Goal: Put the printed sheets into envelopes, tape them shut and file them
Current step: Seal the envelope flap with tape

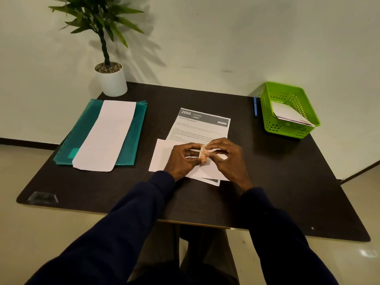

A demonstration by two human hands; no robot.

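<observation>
Left hand [183, 160] and right hand [228, 159] meet at centre, backs up, wrists low. Fingers of both curled, pinching a small tape roll [203, 154] between them.

matt dark table [287, 192]; perforated plastic basket [287, 99]

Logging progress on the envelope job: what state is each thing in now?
Left hand: grips tape.
Right hand: pinches tape.
Tape: held over envelope.
Envelope: flat, overlapping sheet.
Sheet: flat, unfolded, outside any envelope.
Long envelope: flat on folder.
Basket: upright, paper inside.
Pen: lying beside basket.
</observation>
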